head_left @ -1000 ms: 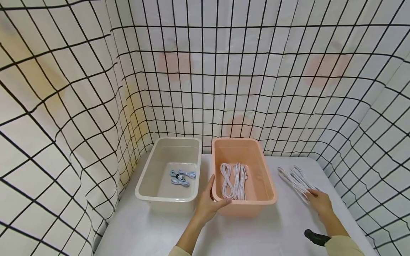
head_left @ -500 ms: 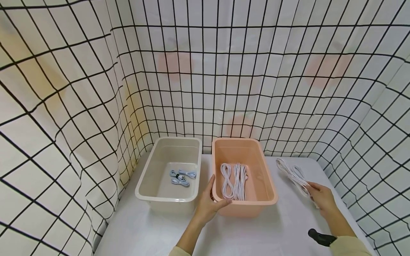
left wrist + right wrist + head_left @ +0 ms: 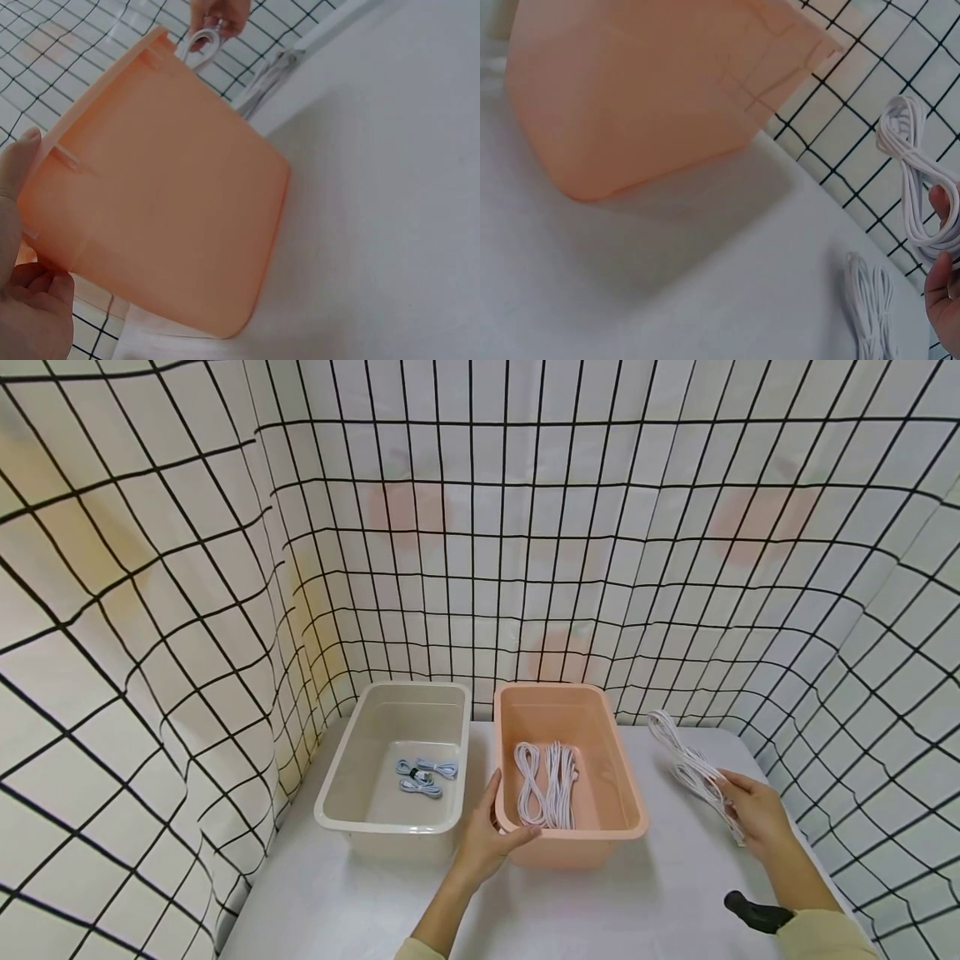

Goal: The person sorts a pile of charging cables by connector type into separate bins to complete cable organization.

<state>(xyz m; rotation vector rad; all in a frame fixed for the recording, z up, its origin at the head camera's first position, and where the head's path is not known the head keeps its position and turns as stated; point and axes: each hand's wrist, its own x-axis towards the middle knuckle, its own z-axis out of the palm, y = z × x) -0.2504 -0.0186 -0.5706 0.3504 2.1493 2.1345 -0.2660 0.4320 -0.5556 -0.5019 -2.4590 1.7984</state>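
My left hand (image 3: 480, 845) grips the near left corner of a peach plastic bin (image 3: 611, 760), thumb at its front rim and fingers at its left side. In the left wrist view the fingers (image 3: 49, 289) curl at the rim. Two white cable bundles (image 3: 558, 785) lie inside that bin. To the right of it, my right hand (image 3: 757, 817) pinches a coiled white cable (image 3: 911, 161), raised above the table and tilted. Another white cable bundle (image 3: 871, 311) lies on the table below, partly hidden in the head view.
A cream bin (image 3: 382, 760) stands left of the peach one, holding several small light-blue cables (image 3: 422, 787). Black wire mesh (image 3: 555, 568) over white sheeting rises at the back and both sides of the white table (image 3: 585, 918). A black strap end (image 3: 757, 913) sticks out at my right sleeve.
My right hand has lifted the coiled white cable off the table, tilting its far end upward, and moved slightly right. The left hand has stayed on the peach bin.
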